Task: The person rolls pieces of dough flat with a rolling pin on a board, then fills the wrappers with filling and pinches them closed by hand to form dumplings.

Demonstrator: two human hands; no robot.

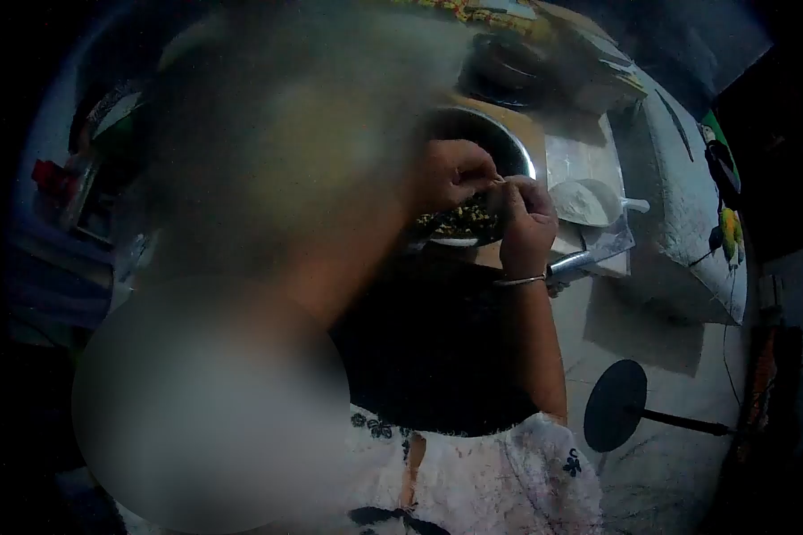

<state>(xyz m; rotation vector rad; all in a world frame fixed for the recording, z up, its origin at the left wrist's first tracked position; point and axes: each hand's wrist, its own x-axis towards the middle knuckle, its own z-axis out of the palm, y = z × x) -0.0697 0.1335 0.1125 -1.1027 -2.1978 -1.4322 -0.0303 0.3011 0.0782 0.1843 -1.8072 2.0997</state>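
Both my hands meet over a round metal bowl [525, 153] that holds a dark, chopped mixture with yellowish bits [464, 219]. The fingertips of my left hand [455, 171] are pinched together at the bowl's middle. Against them press the thumb and fingers of my right hand [528, 214], near the bowl's right rim. Between the fingertips shows a tiny pale bit, too small to name. A bangle circles my right wrist. A large blur covers the left part of the view and part of my left forearm.
Right of the bowl lies a white scoop [589, 203] with white powder, and below it a metallic cylinder [569, 263]. A dark round pan [504, 69] stands behind the bowl. On the floor at lower right is a flat black disc with a handle [617, 406].
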